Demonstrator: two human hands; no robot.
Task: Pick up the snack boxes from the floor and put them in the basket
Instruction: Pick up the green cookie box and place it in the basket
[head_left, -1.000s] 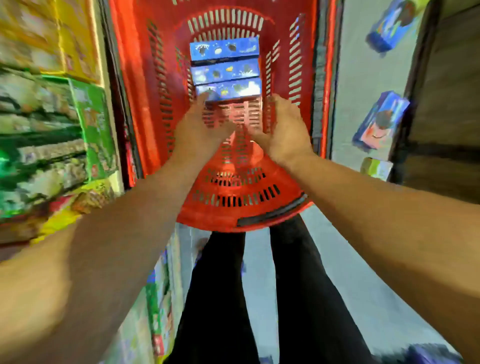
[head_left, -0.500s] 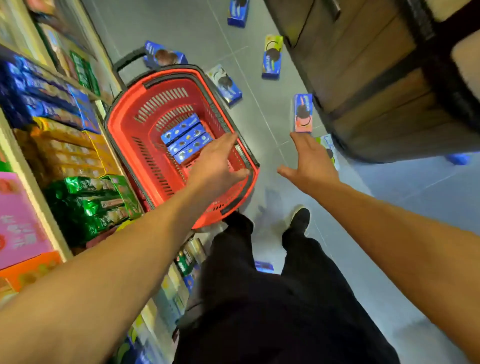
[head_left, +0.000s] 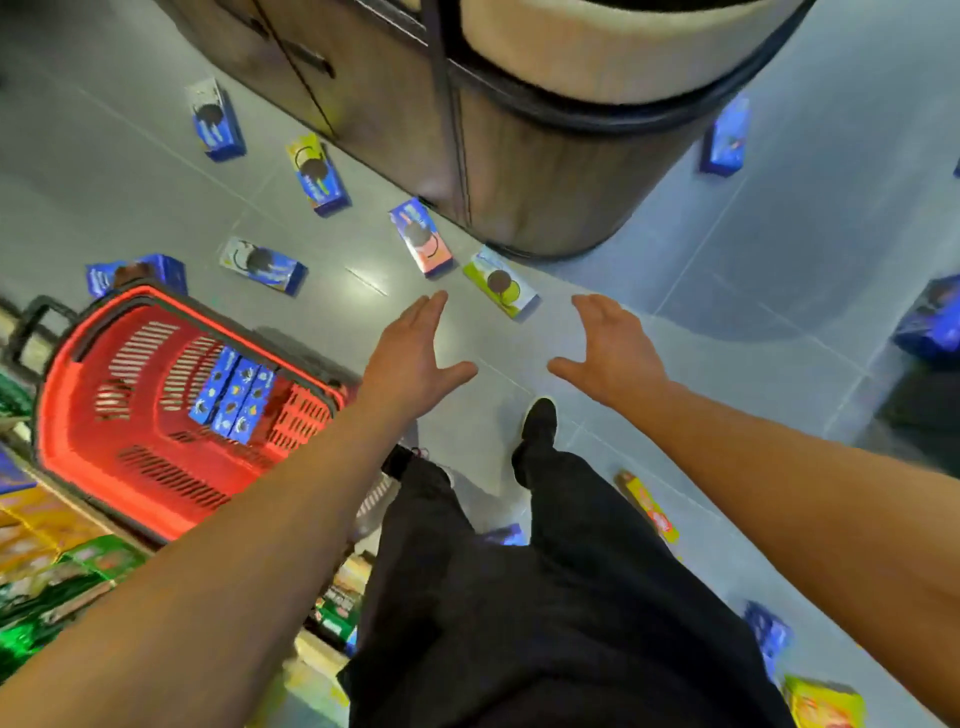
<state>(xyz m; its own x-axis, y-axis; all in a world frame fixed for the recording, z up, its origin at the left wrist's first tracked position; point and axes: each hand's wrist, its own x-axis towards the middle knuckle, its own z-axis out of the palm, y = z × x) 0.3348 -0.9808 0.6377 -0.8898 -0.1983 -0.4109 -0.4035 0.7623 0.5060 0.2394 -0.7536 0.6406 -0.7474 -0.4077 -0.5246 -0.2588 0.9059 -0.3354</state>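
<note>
The red basket (head_left: 67, 415) stands on the floor at the left with three blue snack boxes (head_left: 234, 395) side by side inside. My left hand (head_left: 410, 358) and my right hand (head_left: 610, 348) hover open and empty above the grey floor, palms facing each other. Just beyond my fingertips lie a green-and-white snack box (head_left: 501, 283) and a pink-and-blue snack box (head_left: 421, 236). Several more boxes lie farther off: a white-and-blue box (head_left: 262, 265), a yellow-topped box (head_left: 317, 174), a box at the far back (head_left: 213, 119) and a box behind the basket (head_left: 137, 273).
A round wooden display stand (head_left: 519, 171) rises beyond the nearest boxes. Store shelves (head_left: 47, 566) with packaged goods line the left. More boxes lie at the right (head_left: 724, 137), (head_left: 930, 322) and by my legs (head_left: 649, 512), (head_left: 769, 631). My feet (head_left: 537, 421) stand below my hands.
Both hands have left the basket and moved right, over the open floor toward the green and pink boxes. My view has swung away from the basket, which now sits at the left.
</note>
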